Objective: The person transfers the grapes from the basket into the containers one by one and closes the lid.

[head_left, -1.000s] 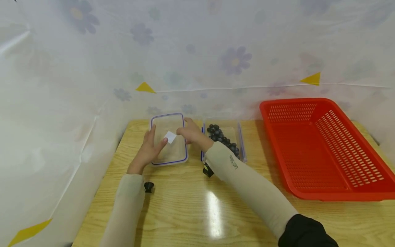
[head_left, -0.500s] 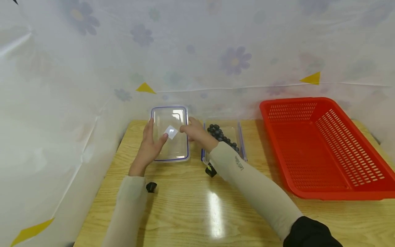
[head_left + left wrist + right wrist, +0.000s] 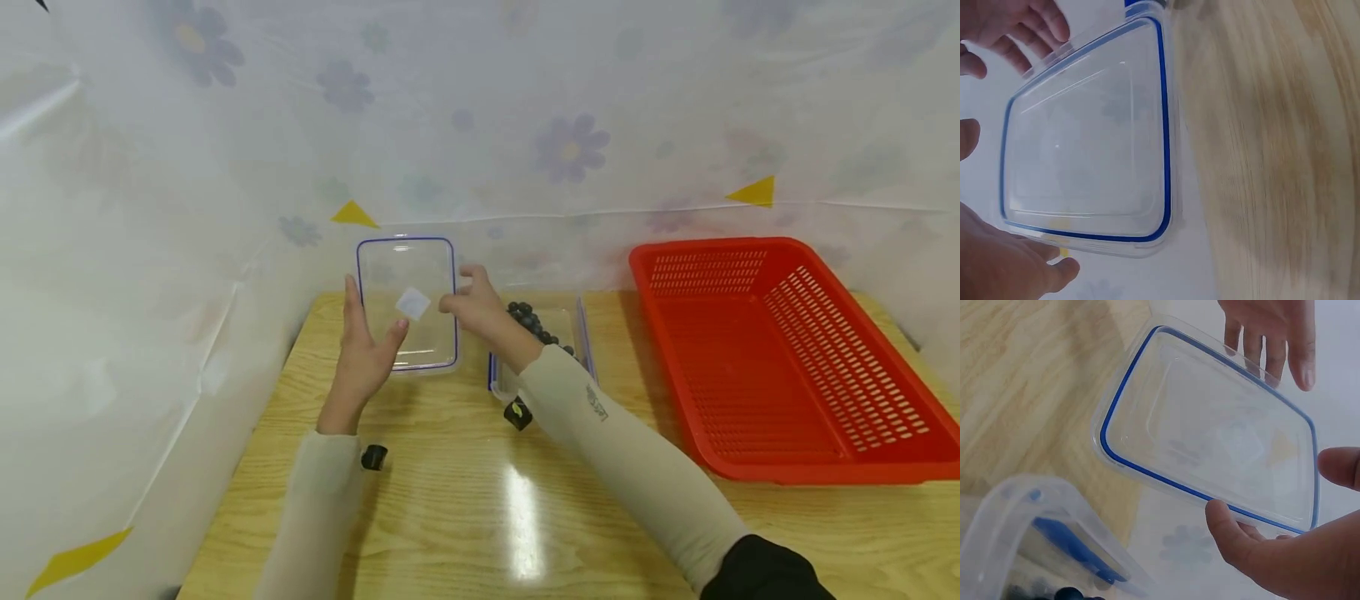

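Observation:
A clear plastic container lid (image 3: 420,342) with a blue seal and a white square sticker is held up off the table, tilted. My left hand (image 3: 362,362) holds its left edge, the thumb over the near face. My right hand (image 3: 480,310) grips the right edge; in the right wrist view one fingertip lies on the rim while other fingers pass behind it. Right of the lid stands a clear container (image 3: 588,333) with a blue clip, holding dark grapes (image 3: 527,318); my right forearm hides part of it.
A large red plastic basket (image 3: 757,367) stands on the right of the wooden table (image 3: 450,500). A white flowered sheet (image 3: 480,125) hangs behind the table and along the left side. Yellow tape (image 3: 355,214) marks the sheet.
Both hands have lifted the lid farther up and away, tipping its face. The grape container and the basket stay where they were.

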Available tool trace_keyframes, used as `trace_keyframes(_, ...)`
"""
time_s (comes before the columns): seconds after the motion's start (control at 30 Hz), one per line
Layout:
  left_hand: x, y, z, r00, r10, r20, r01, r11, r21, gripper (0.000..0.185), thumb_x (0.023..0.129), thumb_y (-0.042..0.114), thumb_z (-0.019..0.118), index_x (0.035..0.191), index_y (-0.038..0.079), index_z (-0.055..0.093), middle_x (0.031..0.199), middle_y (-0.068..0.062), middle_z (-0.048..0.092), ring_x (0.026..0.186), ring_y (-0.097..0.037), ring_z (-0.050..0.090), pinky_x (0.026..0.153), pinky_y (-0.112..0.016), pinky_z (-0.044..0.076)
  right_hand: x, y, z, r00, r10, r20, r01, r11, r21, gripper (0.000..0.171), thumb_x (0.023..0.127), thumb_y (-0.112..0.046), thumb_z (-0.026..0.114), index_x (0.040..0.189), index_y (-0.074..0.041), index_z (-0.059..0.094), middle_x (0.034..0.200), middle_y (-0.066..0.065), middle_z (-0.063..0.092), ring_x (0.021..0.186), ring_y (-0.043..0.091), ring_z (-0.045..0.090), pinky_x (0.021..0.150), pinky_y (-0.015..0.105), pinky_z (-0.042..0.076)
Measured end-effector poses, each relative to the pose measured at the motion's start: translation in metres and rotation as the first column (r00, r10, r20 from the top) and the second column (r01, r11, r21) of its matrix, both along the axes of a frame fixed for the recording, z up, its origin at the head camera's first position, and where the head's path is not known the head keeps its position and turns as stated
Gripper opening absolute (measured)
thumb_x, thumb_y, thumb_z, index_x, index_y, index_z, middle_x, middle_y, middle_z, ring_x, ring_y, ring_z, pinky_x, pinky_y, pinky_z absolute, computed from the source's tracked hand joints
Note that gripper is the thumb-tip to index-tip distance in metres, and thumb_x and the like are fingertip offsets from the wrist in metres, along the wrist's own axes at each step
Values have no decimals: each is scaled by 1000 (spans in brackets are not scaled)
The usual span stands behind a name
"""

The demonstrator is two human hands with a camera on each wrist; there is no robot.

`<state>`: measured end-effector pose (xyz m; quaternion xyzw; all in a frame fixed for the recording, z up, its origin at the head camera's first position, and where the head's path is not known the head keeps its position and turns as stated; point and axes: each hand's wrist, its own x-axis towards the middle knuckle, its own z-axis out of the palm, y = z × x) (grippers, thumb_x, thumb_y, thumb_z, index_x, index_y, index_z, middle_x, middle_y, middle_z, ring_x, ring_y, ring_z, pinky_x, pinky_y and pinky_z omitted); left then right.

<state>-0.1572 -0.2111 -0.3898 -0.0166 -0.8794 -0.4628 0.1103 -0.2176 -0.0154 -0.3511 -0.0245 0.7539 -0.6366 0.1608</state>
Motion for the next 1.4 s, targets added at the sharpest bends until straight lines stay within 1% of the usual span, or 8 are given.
trace_keyframes(0.27,8,4,0,992,-17,-121,34,989,141,91,103,41,58,161,35,-12,169,-4,2,152,-21,3,119,-58,8,10,12,8,999,24,-43,-26,999,-41,82,88,-5,62,159,-16,20,162,16,28,145,37,31,110,50,36)
trace_keyframes(0.47,14,8,3,985,-48,-169,88,968,237,80,107,33,50,161,35,-9,169,3,4,151,-9,5,120,-53,11,18,21,13,996,30,-89,-42,989,-139,87,81,10,54,156,-21,21,168,9,13,152,35,12,79,38,47)
trace_keyframes(0.57,15,10,4,978,-71,-194,126,949,289,78,108,32,47,163,25,-8,169,-2,5,152,-12,6,120,-51,14,21,25,17,992,19,-123,-38,987,-155,86,81,13,52,154,-22,21,168,5,12,143,31,32,63,28,43)
trace_keyframes(0.67,14,13,4,964,-110,-243,190,921,340,81,107,41,46,163,14,-6,169,-8,4,153,-17,6,120,-51,16,24,30,20,984,7,-177,-37,985,-170,82,80,15,49,150,-20,23,168,6,14,99,31,51,54,26,36)
trace_keyframes(0.8,14,17,2,941,-144,-307,258,891,374,93,101,62,42,162,10,-3,168,-8,6,153,-19,8,121,-48,12,27,38,21,968,17,-250,-68,979,-195,74,78,15,46,142,-16,26,167,11,13,125,26,49,65,25,40)
trace_keyframes(0.9,14,19,0,928,-146,-343,289,862,416,100,95,72,40,163,10,1,168,-9,10,153,-21,11,121,-50,9,28,43,20,962,20,-274,-93,962,-255,59,81,15,42,132,-10,30,166,10,16,151,17,12,94,30,42)
trace_keyframes(1.23,17,37,2,918,-147,-368,352,729,587,110,85,79,48,157,0,22,157,-19,31,145,-29,32,119,-49,19,33,53,13,943,-131,-308,-63,835,-547,19,101,-7,29,110,-3,45,164,16,22,151,21,20,120,31,18)
trace_keyframes(1.4,16,48,0,915,-148,-375,363,706,608,100,91,68,58,152,-4,25,153,-20,33,140,-28,38,117,-41,28,38,56,13,916,-179,-359,-11,883,-468,17,102,-9,43,116,-1,48,164,17,23,151,19,19,118,27,20)
